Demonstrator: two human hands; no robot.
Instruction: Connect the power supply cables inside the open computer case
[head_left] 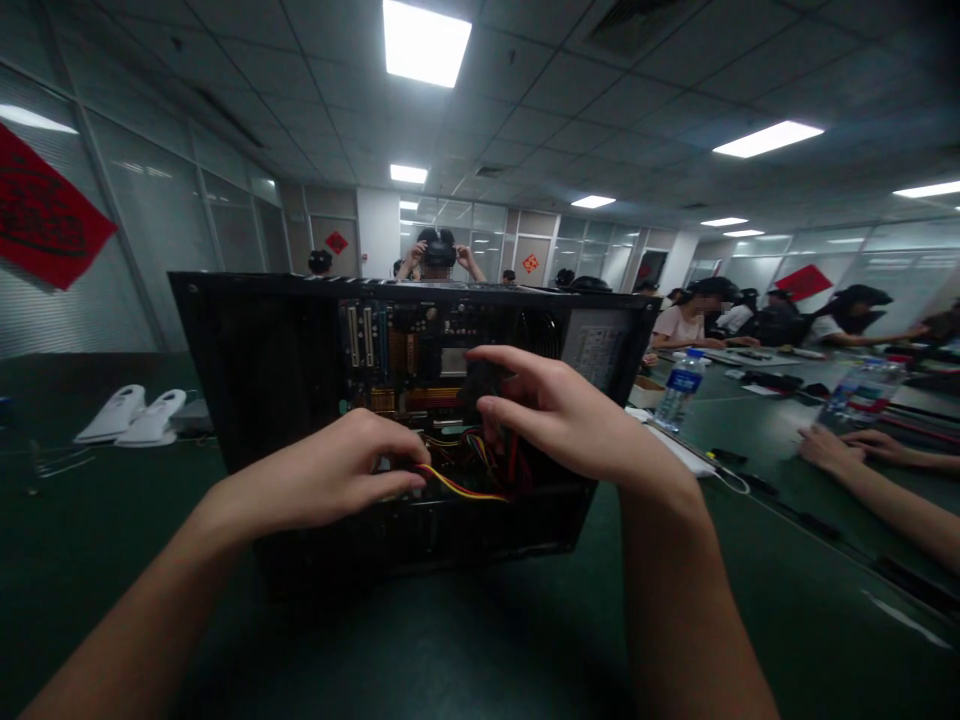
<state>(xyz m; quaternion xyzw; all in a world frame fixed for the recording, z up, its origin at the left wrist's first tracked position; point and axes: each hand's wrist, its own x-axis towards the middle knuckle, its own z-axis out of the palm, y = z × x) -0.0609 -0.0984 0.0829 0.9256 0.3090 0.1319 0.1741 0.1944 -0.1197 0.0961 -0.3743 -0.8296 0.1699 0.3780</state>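
Cables [465,485] inside an open computer case [262,370]: my left hand [330,480] pinches them, my right hand [555,410] curls over a dark part; a water bottle [679,388] stands nearby.

Cable tangle [480,470] crowding case [255,380] interior

The computer case [255,370] in front of me is black, stands on the dark green tabletop [480,640] and has its side panel off, so the inside faces me. Its motherboard [405,360] sits upright against the far wall, with pale slots in a row at the upper left and orange-brown parts below them. A bundle of red, yellow and black cables [465,478] sags across the lower middle of the opening, one yellow-and-red strand curving out toward the bottom edge.
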